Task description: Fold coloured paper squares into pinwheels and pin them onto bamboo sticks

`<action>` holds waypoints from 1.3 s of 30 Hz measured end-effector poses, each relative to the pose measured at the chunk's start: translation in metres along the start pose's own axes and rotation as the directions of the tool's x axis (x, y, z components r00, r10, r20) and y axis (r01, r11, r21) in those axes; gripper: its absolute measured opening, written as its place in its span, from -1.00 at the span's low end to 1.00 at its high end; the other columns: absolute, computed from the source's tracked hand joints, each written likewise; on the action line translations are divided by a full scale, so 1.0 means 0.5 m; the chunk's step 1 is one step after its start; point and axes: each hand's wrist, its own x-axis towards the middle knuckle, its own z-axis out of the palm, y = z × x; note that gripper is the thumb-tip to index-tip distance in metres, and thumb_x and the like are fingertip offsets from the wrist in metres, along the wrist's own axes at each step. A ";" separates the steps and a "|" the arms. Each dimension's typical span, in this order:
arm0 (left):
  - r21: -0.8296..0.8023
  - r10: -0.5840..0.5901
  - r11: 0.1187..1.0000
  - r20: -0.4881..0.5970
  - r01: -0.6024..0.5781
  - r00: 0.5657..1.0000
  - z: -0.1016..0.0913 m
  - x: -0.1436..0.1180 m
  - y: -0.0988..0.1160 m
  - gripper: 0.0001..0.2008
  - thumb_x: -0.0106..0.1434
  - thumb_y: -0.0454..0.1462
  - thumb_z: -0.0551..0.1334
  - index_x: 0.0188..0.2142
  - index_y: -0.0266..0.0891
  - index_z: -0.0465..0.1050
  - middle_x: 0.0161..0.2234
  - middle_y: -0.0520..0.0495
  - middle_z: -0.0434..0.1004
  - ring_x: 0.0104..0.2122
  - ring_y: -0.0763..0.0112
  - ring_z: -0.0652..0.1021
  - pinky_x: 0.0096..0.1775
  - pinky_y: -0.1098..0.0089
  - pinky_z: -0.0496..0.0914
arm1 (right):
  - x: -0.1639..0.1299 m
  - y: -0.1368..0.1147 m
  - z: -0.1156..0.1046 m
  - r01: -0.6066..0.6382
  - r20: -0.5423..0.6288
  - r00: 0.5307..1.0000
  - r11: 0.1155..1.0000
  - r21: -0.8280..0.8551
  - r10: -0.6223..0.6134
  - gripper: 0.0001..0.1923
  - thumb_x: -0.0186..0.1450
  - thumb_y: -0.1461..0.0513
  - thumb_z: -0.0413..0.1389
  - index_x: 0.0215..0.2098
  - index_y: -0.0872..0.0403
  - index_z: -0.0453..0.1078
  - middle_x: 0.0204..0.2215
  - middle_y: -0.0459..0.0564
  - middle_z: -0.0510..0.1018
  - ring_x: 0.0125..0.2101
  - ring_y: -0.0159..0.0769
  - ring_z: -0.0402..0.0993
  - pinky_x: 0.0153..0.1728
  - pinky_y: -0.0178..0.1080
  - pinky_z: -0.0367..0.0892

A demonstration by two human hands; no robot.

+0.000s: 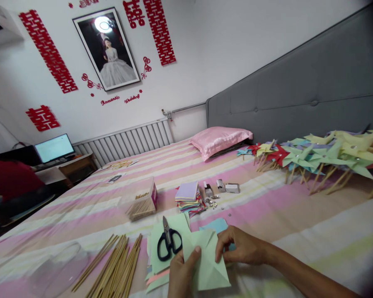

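Note:
A pale green paper square [209, 271] with crease lines is held up in front of me. My left hand [182, 275] grips its left side, thumb lying on top. At its right edge, the fingers of my right hand [240, 246] pinch the paper. Black-handled scissors [165, 244] lie just left of it on green paper sheets [157, 231]. Behind my right hand a light blue paper [216, 224] rests on the bed. Bundled thin wooden sticks [119, 263] lie to the left.
Beyond are a stack of coloured paper squares [187, 192], small metal pins [211, 202], small boxes [232, 188] and a clear box of sticks [143, 205]. Finished paper pinwheels [326, 155] lie at right by the grey headboard [286, 91]. A person in red [14, 182] sits far left.

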 end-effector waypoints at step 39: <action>0.141 0.081 0.986 0.077 -0.092 0.994 -0.005 0.024 -0.039 -0.61 -0.21 -0.04 0.36 -0.55 -0.38 0.51 -0.69 -0.09 0.48 -0.68 0.43 0.39 -0.58 0.45 0.21 | 0.013 0.032 0.025 -0.095 -0.194 0.978 0.993 -0.073 0.079 -0.84 0.01 0.23 0.16 -0.54 0.20 0.50 -0.69 -0.10 0.42 -0.66 -0.49 0.22 -0.63 -0.44 0.09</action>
